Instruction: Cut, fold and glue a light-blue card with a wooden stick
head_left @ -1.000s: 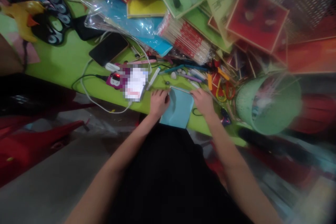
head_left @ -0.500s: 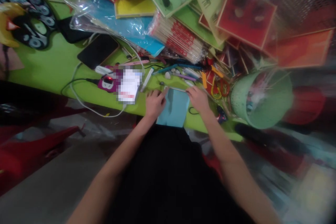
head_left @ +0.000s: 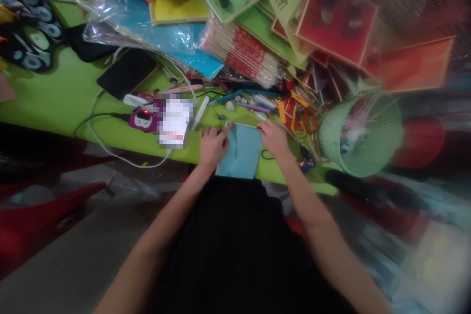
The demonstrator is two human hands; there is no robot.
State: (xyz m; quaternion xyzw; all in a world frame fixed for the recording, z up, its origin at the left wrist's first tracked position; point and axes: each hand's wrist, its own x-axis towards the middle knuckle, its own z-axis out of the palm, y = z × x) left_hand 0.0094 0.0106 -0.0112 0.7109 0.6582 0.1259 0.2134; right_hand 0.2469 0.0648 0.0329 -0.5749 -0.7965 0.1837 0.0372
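Note:
A light blue sheet of paper point(head_left: 239, 153) lies at the near edge of the green table point(head_left: 66, 100), hanging a little over it. A thin pale stick point(head_left: 241, 124) runs along the sheet's far edge. My left hand point(head_left: 212, 144) presses on the sheet's left far corner, fingers curled down at the stick's left end. My right hand point(head_left: 273, 137) pinches the stick's right end at the sheet's right far corner.
A mint green basket point(head_left: 362, 135) stands right of my right hand. Pens, scissors with orange handles point(head_left: 300, 120) and a bundle of sticks point(head_left: 245, 54) crowd the table behind. A black phone point(head_left: 127, 72), cables and a pink device point(head_left: 142, 118) lie to the left. Coloured cards pile at the back.
Both hands stay on the blue sheet and stick. The whole scene has drifted left and slightly up in view as my head moved.

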